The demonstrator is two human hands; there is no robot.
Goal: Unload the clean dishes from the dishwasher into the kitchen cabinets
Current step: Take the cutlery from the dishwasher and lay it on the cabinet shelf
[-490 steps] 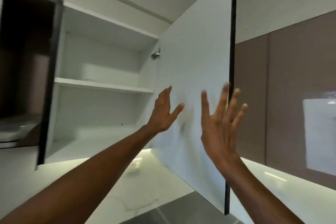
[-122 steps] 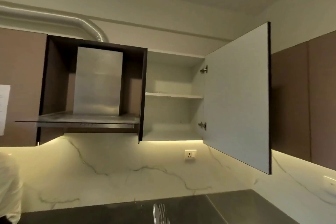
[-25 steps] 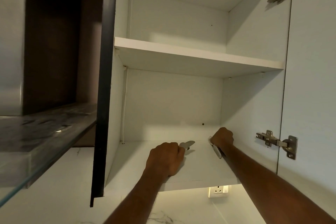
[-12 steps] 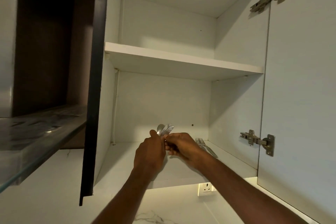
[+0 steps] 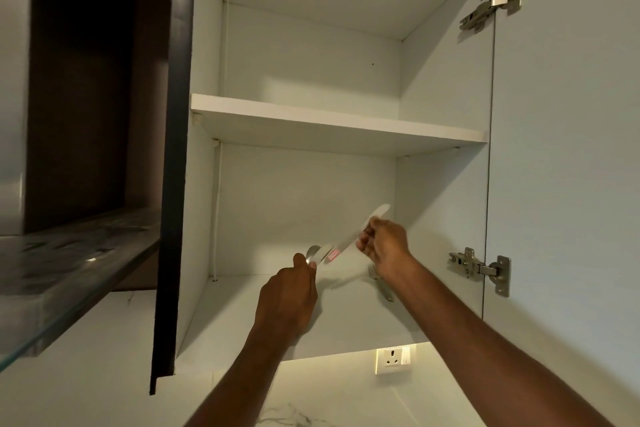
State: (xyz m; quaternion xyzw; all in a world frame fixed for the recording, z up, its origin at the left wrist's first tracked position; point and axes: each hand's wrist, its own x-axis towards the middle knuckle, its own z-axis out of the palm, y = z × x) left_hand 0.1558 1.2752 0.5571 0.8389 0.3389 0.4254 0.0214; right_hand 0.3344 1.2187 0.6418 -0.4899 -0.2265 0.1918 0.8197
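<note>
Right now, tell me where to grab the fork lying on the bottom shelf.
Take the fork by its handle end, coming from the open front of the cabinet. Its tines point toward the back wall and the handle runs toward the shelf's front edge, under the right hand.

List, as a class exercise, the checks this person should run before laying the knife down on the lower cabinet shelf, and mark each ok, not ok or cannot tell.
1. Knife held by the right hand: ok.
2. Left hand grips the remaining cutlery: ok; number of pieces: cannot tell.
3. Cabinet door swung clear of the opening: ok.
4. Bare room on the lower shelf beside the forks: ok.
5. Knife fully parted from the left hand's cutlery: cannot tell, blurred.
</note>
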